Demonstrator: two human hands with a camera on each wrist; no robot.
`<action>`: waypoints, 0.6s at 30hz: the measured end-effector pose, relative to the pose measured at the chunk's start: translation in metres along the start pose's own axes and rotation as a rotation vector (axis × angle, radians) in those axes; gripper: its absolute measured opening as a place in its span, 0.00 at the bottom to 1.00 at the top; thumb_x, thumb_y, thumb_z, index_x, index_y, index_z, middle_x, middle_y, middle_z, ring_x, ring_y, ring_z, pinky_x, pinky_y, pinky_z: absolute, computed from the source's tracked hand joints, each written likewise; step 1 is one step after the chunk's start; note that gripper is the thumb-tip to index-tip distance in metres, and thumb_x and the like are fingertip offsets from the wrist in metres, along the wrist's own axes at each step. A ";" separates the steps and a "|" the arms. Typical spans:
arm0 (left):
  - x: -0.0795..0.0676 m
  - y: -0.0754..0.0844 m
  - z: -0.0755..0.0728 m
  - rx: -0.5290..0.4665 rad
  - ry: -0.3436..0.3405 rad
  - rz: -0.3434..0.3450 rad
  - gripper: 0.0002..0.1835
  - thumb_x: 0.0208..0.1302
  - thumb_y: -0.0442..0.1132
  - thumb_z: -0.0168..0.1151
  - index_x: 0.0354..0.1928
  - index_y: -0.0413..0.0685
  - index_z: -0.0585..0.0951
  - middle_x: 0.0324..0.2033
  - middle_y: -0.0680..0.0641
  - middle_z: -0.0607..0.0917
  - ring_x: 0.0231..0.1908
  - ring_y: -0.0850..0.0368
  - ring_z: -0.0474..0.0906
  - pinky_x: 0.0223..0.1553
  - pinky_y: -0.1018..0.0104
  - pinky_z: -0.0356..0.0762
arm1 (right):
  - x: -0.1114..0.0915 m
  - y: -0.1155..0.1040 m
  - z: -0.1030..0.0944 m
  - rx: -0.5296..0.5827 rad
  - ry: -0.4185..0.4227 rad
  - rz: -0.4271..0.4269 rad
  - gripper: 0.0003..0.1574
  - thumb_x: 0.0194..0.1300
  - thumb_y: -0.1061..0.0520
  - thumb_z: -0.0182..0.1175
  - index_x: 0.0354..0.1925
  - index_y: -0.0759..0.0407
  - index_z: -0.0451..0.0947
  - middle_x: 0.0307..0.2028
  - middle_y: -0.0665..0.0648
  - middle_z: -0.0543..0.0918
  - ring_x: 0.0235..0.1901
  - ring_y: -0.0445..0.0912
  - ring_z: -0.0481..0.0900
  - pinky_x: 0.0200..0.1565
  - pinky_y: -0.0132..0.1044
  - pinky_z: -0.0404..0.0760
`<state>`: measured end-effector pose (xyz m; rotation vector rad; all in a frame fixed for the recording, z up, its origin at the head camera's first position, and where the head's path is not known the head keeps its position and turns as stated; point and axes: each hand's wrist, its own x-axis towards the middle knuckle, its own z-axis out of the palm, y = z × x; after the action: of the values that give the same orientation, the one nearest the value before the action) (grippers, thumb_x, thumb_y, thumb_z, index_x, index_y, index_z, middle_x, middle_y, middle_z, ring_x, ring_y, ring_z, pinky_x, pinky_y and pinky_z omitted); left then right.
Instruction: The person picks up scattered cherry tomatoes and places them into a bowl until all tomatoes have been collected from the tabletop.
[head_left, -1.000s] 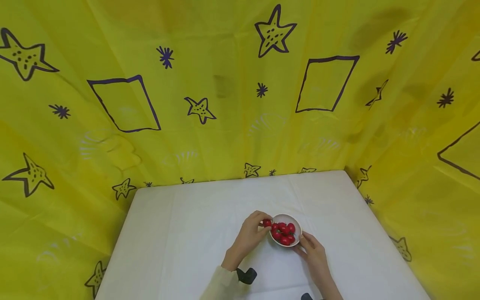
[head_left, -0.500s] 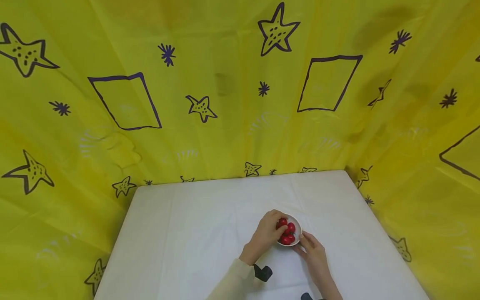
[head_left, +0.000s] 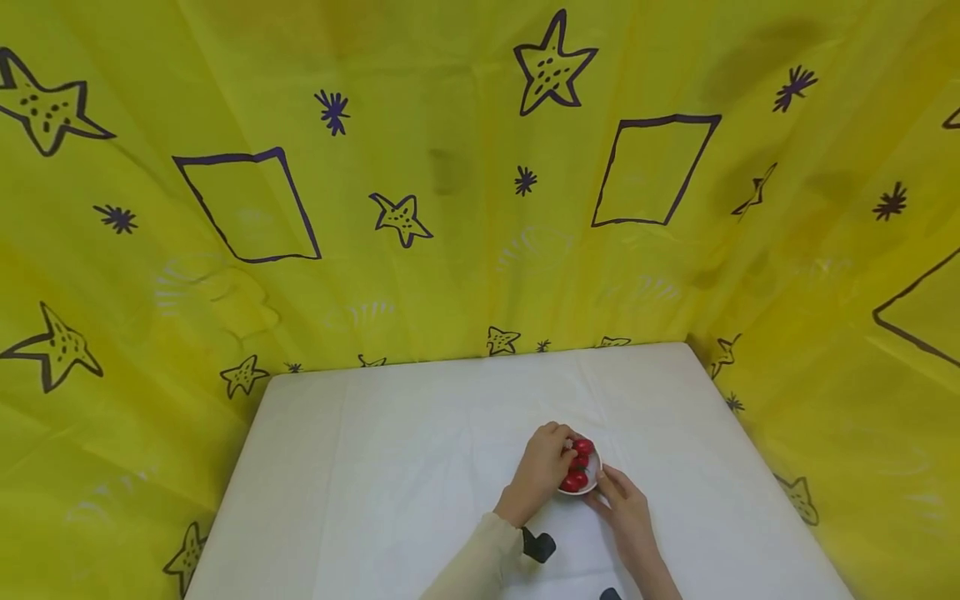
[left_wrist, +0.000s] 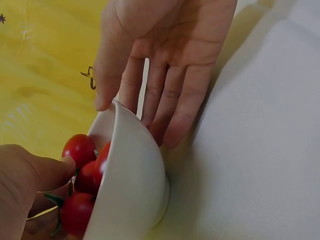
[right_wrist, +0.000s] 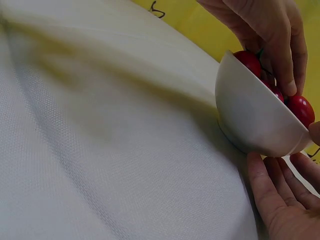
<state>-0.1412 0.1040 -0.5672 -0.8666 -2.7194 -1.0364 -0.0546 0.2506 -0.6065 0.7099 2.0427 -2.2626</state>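
Note:
Several red cherry tomatoes (left_wrist: pixel 76 212) with green stems lie in a small white bowl (right_wrist: pixel 255 112) on the table. My left hand (head_left: pixel 543 467) reaches over the bowl's left rim, fingers curled among the tomatoes. In the left wrist view its thumb (left_wrist: pixel 55 172) presses against a tomato (left_wrist: pixel 80 150), with other fingers behind; the fingertips are partly hidden. My right hand (head_left: pixel 627 510) holds the bowl from the right, thumb at the rim and fingers beneath. The right wrist view shows the bowl's wall tilted, with these fingers (right_wrist: pixel 267 192) under its base.
A white cloth covers the table (head_left: pixel 390 467). Yellow sheeting (head_left: pixel 465 275) with drawn stars and frames rises behind and at both sides. Dark wrist-camera pieces (head_left: pixel 538 546) sit close to my wrists.
My left hand, which pinched a cherry tomato at the bowl's left rim, has moved right and over the bowl. My right hand and the bowl stay nearly still.

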 end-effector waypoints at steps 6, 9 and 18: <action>-0.002 -0.006 -0.001 -0.011 -0.008 0.001 0.09 0.67 0.35 0.71 0.48 0.49 0.86 0.42 0.50 0.87 0.44 0.58 0.82 0.50 0.71 0.82 | 0.001 -0.003 -0.001 -0.018 -0.022 0.002 0.38 0.81 0.49 0.54 0.74 0.74 0.59 0.73 0.77 0.66 0.45 0.25 0.81 0.57 0.34 0.86; -0.004 -0.010 -0.004 -0.033 -0.009 0.006 0.09 0.68 0.34 0.70 0.48 0.48 0.86 0.43 0.49 0.87 0.46 0.58 0.82 0.51 0.70 0.83 | 0.001 -0.004 -0.001 -0.023 -0.026 -0.002 0.37 0.82 0.51 0.53 0.74 0.75 0.60 0.73 0.77 0.66 0.45 0.25 0.81 0.57 0.34 0.86; -0.011 -0.029 -0.033 -0.077 -0.100 -0.075 0.08 0.73 0.39 0.65 0.50 0.49 0.85 0.47 0.50 0.87 0.47 0.58 0.82 0.51 0.68 0.84 | 0.007 -0.010 -0.017 -0.139 -0.060 -0.021 0.34 0.80 0.52 0.56 0.72 0.73 0.65 0.71 0.76 0.70 0.57 0.42 0.84 0.56 0.37 0.87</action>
<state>-0.1517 0.0601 -0.5618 -0.8560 -2.8320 -1.1496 -0.0582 0.2702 -0.6005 0.6071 2.1632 -2.0991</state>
